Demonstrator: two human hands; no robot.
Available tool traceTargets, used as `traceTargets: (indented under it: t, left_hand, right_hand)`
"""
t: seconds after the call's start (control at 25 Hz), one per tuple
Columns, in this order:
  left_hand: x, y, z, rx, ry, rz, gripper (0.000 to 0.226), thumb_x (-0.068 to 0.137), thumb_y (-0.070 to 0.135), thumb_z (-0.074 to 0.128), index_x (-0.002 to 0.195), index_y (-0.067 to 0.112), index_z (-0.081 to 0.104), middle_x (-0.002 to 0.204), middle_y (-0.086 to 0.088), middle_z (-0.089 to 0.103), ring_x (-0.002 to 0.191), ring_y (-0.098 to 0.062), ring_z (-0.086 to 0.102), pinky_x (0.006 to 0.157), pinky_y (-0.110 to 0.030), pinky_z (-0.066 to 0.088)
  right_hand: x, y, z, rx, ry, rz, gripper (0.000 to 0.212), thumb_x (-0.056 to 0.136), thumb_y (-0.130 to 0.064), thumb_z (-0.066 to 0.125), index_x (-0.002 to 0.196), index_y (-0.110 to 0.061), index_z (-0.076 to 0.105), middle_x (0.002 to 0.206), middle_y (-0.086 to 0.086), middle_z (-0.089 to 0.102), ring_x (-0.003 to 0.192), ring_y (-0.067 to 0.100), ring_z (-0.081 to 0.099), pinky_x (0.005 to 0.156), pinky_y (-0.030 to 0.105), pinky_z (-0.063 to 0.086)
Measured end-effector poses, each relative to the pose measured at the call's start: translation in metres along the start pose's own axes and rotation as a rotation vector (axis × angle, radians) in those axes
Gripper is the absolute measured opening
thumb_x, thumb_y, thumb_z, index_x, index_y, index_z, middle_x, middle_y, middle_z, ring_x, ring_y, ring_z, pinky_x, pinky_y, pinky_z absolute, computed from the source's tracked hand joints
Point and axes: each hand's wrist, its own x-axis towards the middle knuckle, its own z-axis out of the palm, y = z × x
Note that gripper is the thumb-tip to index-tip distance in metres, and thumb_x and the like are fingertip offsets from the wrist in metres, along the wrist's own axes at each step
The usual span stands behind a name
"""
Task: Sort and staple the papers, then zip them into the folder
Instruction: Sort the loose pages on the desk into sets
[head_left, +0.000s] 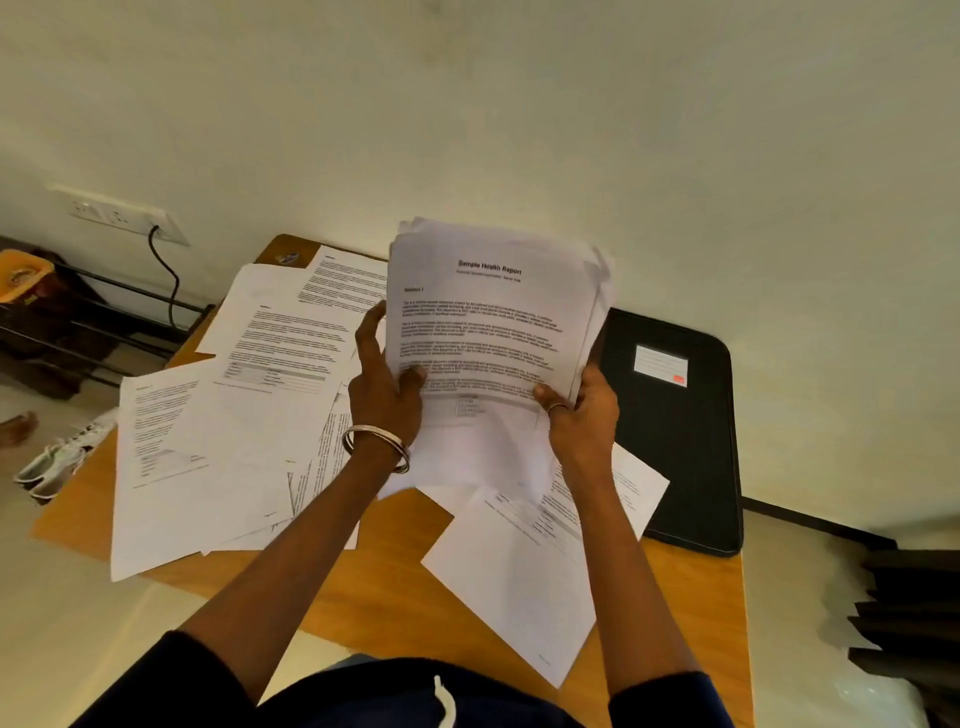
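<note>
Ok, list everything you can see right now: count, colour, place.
stack: one, white, held upright over the table
loose sheets: several, white, spread on the table
folder: one, black, table's right end
table: one, wooden
socket: one, white, wall at left, black cable plugged in
shoes: white, floor at left
bangle: silver, left wrist
left hand: grips the stack's left edge
right hand: grips its lower right corner
</note>
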Motion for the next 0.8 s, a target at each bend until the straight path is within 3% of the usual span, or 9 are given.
traceTargets:
  t: [0.12,0.2,0.28,0.36,0.44,0.6,0.68,0.8]
  left_hand:
    - [0.013,-0.003,-0.004,0.16,0.21,0.037,0.05,0.082,0.029,0.064,0.127,0.012,0.051,0.11,-0.018,0.057,0.096,-0.031,0.054,0.091,-0.047,0.042]
    - [0.016,-0.017,-0.005,0.163,0.216,0.016,0.043,0.081,0.035,0.065,0.112,0.005,0.06,0.103,-0.022,0.058,0.097,-0.04,0.054,0.088,-0.05,0.044]
    - [0.009,-0.037,-0.005,0.238,0.123,-0.018,0.041,0.081,0.027,0.069,0.111,0.0,0.057,0.099,-0.024,0.06,0.094,-0.041,0.055,0.083,-0.047,0.044]
    - [-0.001,-0.064,-0.001,0.314,-0.002,-0.101,0.046,0.082,0.018,0.068,0.121,0.001,0.05,0.103,-0.023,0.06,0.095,-0.041,0.056,0.085,-0.048,0.044]
    - [-0.005,-0.076,0.001,0.239,-0.071,-0.144,0.049,0.086,0.01,0.061,0.13,0.003,0.04,0.109,-0.021,0.059,0.098,-0.038,0.058,0.088,-0.049,0.049]
    - [0.003,-0.066,0.007,0.079,-0.027,-0.111,0.038,0.089,0.003,0.054,0.123,-0.002,0.036,0.117,-0.021,0.057,0.1,-0.036,0.058,0.084,-0.041,0.051]
    - [0.004,-0.069,0.011,0.193,0.018,-0.122,0.04,0.088,0.01,0.059,0.12,-0.001,0.039,0.111,-0.023,0.06,0.091,-0.04,0.061,0.085,-0.047,0.051]
    - [-0.003,-0.083,0.011,0.391,-0.092,-0.173,0.039,0.089,0.017,0.059,0.119,0.001,0.041,0.103,-0.021,0.064,0.085,-0.039,0.064,0.085,-0.049,0.05]
  right_hand:
    - [-0.007,-0.01,0.021,0.134,0.135,-0.121,0.038,0.089,-0.008,0.063,0.116,-0.029,0.046,0.109,-0.016,0.056,0.097,0.003,0.057,0.092,0.024,0.045]
    - [-0.005,-0.003,0.027,0.139,0.127,-0.131,0.044,0.09,-0.009,0.061,0.119,-0.034,0.039,0.107,-0.024,0.052,0.093,-0.004,0.058,0.089,0.014,0.043]
    - [-0.001,0.021,0.035,0.021,0.023,-0.05,0.047,0.092,-0.014,0.059,0.127,-0.033,0.035,0.114,-0.018,0.053,0.097,0.0,0.057,0.09,0.02,0.048]
    - [-0.003,0.054,0.044,-0.192,-0.047,0.042,0.047,0.092,-0.022,0.059,0.13,-0.036,0.035,0.127,-0.005,0.055,0.108,0.012,0.057,0.095,0.039,0.049]
    - [-0.006,0.085,0.051,-0.359,-0.033,0.03,0.044,0.09,-0.032,0.058,0.129,-0.04,0.038,0.13,-0.001,0.056,0.11,0.023,0.06,0.093,0.047,0.053]
    - [0.002,0.077,0.057,-0.287,0.127,0.03,0.039,0.094,-0.025,0.054,0.131,-0.024,0.043,0.126,0.002,0.058,0.102,0.02,0.061,0.094,0.04,0.052]
    - [0.005,0.075,0.057,-0.28,0.131,0.058,0.036,0.095,-0.022,0.053,0.129,-0.021,0.042,0.123,0.002,0.058,0.1,0.019,0.061,0.092,0.037,0.05]
    - [0.001,0.089,0.058,-0.419,0.082,0.063,0.037,0.094,-0.023,0.054,0.129,-0.018,0.042,0.127,0.007,0.058,0.104,0.026,0.063,0.087,0.033,0.052]
